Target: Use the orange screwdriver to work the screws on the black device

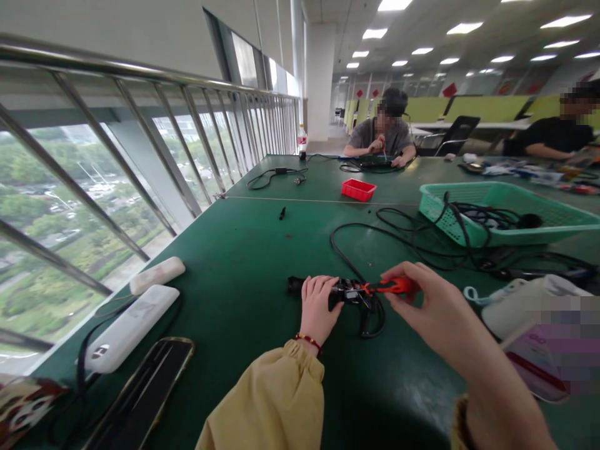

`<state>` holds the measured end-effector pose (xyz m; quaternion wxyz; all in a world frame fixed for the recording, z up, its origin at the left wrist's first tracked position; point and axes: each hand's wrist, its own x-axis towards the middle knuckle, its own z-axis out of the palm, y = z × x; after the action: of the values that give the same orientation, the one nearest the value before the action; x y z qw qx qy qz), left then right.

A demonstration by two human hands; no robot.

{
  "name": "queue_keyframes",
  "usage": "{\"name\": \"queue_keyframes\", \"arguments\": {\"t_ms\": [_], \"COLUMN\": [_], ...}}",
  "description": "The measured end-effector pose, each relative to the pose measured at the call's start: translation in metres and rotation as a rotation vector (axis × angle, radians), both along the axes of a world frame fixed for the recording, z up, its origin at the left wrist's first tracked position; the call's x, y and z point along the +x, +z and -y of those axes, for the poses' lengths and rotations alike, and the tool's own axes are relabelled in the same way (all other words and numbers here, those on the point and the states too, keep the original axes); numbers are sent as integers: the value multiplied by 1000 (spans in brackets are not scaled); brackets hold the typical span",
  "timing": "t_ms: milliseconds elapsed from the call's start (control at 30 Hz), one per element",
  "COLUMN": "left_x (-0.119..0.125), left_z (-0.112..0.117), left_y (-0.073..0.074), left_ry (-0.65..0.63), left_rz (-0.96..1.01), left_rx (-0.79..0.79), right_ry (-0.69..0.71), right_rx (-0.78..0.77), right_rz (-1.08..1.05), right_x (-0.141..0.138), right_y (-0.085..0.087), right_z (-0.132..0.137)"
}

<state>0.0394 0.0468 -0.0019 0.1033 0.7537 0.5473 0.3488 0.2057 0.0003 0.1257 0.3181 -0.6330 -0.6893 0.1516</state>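
A black corded handheld device lies on the green table with its housing open, showing wires and inner parts. My left hand is closed over its barrel and holds it against the tabletop. In my right hand is a red-and-black screwdriver, gripped between thumb and fingers. Its tip reaches the exposed wiring at the right part of the device; whether it touches a screw is too small to tell. A black cable runs from the device toward the back right.
A green basket of cables stands right, a red tray farther back. White power strips and a black phone-like slab lie left. A white-and-pink package sits near right. A person works across the table.
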Motion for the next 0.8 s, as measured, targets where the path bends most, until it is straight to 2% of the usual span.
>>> {"name": "queue_keyframes", "arguments": {"t_ms": [67,167,267,367,467,533,633,733,800], "left_x": [0,0,0,1,0,0,0,0,0], "left_z": [0,0,-1,-1,-1,-2,-2,-2,-2], "left_y": [-1,-2,-1,0,0,-2,-3,-2,-1], "left_ry": [-4,-9,-3,0,-6,-5,1,7,10], "left_rz": [1,3,7,5,-6,-11,-12,-11,-14], "left_rx": [3,2,-1,1,-1,-2,3,4,6], "right_ry": [20,-23,-50,-8,23,-17,-78,-19,3], "right_rx": [-34,-175,-115,-68,-209,-261,-178,-74,-85], "right_rz": [-6,-40,-33,-19,-59,-62,-34,-21,-25], "right_x": [0,1,1,1,-2,-2,1,5,6], "right_y": [-1,-3,-2,-1,-1,-2,-5,-6,-6], "right_z": [0,-1,-1,-2,-2,-3,-4,-4,-4]}}
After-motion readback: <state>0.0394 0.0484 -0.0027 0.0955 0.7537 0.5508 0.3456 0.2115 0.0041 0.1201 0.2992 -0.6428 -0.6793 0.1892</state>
